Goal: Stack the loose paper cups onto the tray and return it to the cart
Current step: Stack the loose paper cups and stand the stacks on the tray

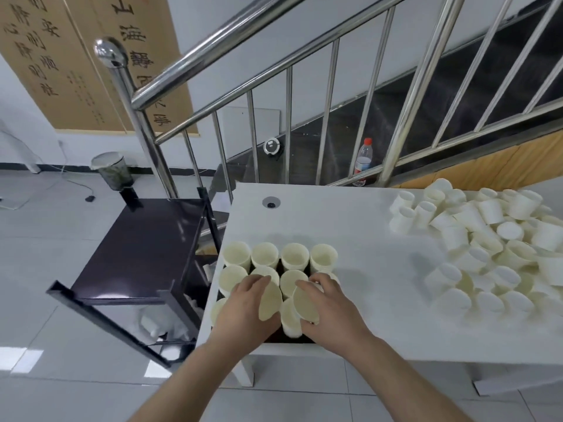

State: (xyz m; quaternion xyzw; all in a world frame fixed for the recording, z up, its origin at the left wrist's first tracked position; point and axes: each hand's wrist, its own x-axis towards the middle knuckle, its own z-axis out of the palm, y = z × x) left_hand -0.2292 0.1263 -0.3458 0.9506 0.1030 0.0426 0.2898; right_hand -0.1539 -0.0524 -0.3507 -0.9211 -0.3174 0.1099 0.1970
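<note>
Cream paper cups, nested in upright stacks point(294, 256), are standing in rows on a dark tray point(275, 336) at the near left corner of the white table point(350, 226), and I am seeing both hands working over the nearest stacks. My left hand point(246, 303) is curling around one tilted cream cup point(270, 301), its open mouth turned toward the camera, with the fingers wrapped over the rim. My right hand point(327, 306) is gripping a second tilted cup point(305, 303) the same way, thumb and fingers closing on its wall, just above a short stack at the tray's front edge. The two held cups are sitting just beside each other, nearly touching. A big heap of loose white paper cups point(487, 248) is lying well apart on the right end of the table, some on their sides, some upside down. A black metal cart point(143, 254) with a flat top shelf is standing just beside the table's left edge, on the pale tiled floor point(45, 239). Behind the table a steel stair railing point(286, 62) is rising, with a clear plastic bottle with a red cap point(363, 161) standing beyond its bars.
</note>
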